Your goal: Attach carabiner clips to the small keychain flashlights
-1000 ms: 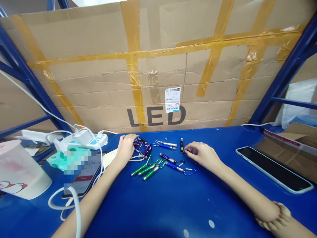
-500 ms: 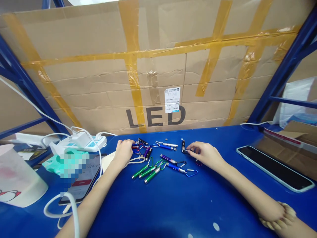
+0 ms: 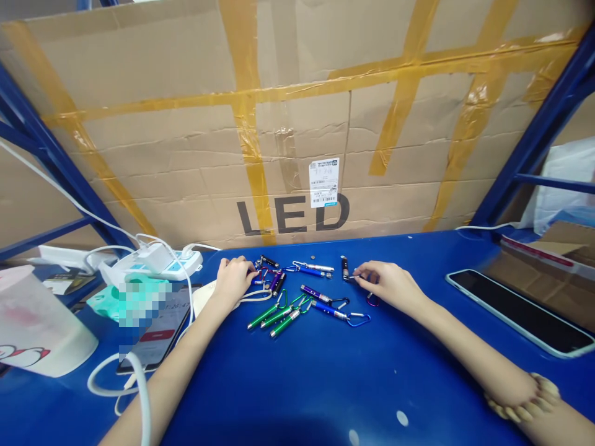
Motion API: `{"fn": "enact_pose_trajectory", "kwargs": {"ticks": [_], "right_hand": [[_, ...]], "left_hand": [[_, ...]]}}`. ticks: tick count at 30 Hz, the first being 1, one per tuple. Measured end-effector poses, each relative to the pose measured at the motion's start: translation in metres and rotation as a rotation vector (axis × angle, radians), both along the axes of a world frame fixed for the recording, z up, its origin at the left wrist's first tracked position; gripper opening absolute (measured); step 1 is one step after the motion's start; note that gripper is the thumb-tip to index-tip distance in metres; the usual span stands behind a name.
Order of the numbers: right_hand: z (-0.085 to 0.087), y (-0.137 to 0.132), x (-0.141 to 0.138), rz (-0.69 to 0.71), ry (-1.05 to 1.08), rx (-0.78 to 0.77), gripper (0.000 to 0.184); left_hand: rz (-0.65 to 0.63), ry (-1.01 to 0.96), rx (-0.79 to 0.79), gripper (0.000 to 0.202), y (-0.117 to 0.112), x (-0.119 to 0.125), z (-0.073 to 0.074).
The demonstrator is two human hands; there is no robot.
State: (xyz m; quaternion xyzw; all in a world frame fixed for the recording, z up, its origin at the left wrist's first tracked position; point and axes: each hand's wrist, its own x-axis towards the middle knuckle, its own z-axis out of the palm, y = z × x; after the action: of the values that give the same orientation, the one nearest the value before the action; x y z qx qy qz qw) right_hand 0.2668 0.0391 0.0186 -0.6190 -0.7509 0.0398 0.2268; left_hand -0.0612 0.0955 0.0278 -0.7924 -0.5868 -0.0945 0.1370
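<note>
My left hand (image 3: 235,279) rests with curled fingers at the edge of a tangled heap of small keychain pen lights (image 3: 264,272); what its fingertips hold is hidden. My right hand (image 3: 388,285) pinches a thin silver piece (image 3: 356,276) just beside an upright black pen light (image 3: 345,269). Between my hands lie several green pen lights (image 3: 282,316) with green carabiners, a blue pen light (image 3: 329,311) with a blue carabiner, and a purple one (image 3: 316,293). A red carabiner (image 3: 372,301) shows under my right palm.
Everything lies on a blue bench (image 3: 325,384). A white power strip (image 3: 158,263) with cables and a phone (image 3: 155,331) sit left, beside a plastic jug (image 3: 37,322). Another phone (image 3: 520,313) lies right. Taped cardboard (image 3: 292,155) stands behind.
My right fingertips have shifted slightly to the right of the black pen light, and a thin silver piece now shows between them. My left hand has edged further onto the heap.
</note>
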Motion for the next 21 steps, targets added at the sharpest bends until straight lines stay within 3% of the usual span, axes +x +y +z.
{"fn": "enact_pose_trajectory", "kwargs": {"ticks": [9, 15, 21], "right_hand": [[-0.001, 0.002, 0.006, 0.020, -0.022, -0.031, 0.014], [0.002, 0.001, 0.005, 0.045, -0.034, -0.069, 0.014], [0.003, 0.000, 0.004, 0.060, -0.050, -0.104, 0.014]], "left_hand": [[0.022, -0.061, -0.055, 0.024, -0.003, 0.006, 0.012], [0.006, -0.003, -0.102, 0.026, 0.019, 0.017, 0.025], [0.032, 0.088, -0.195, 0.029, 0.037, 0.030, 0.014]]}}
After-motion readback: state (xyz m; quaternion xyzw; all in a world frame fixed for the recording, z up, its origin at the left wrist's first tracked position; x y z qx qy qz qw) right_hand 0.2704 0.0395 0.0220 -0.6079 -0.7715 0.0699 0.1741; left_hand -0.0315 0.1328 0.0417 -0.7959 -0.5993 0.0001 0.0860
